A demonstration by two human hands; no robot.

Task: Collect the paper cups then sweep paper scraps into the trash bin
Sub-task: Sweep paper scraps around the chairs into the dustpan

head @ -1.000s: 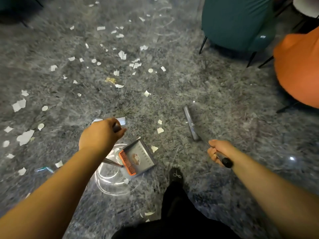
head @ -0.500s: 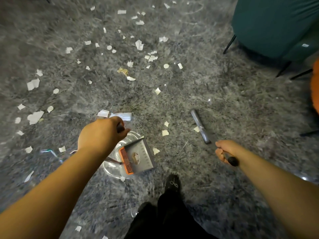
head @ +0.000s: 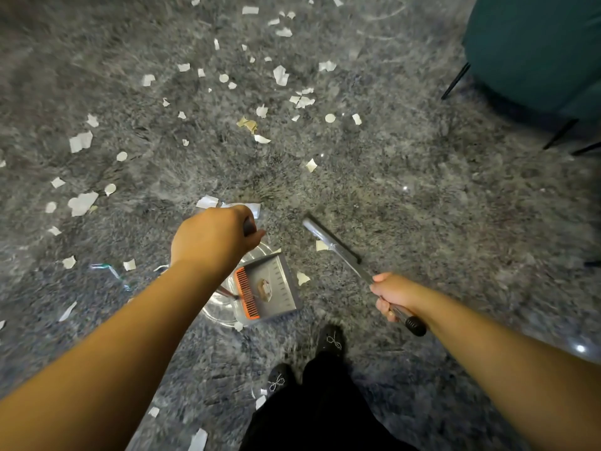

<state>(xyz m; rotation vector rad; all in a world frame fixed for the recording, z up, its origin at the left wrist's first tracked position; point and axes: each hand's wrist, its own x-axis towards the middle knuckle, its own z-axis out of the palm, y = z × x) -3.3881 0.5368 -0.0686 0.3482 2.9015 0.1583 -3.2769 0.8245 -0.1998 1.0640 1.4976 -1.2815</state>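
Dustpan in my left hand, broom in my right, scraps all over the carpet.

My left hand [head: 214, 239] is curled tight round the dark top of the dustpan handle, and the grey dustpan [head: 274, 289] hangs below and just right of it, its orange comb [head: 247, 296] along the near edge and a small crumpled scrap lying inside. My right hand [head: 395, 296] is clamped on the broom [head: 331, 244] handle, the black end sticking out behind my fist and the grey head angled away up and to the left, down by the carpet with one scrap just beside it. White paper scraps [head: 281, 74] lie scattered over the grey shaggy carpet [head: 422, 196], mostly ahead and to my left, well apart from the pan. A teal chair [head: 536, 47] stands at the far right. My black shoes [head: 330, 340] are just below the pan.
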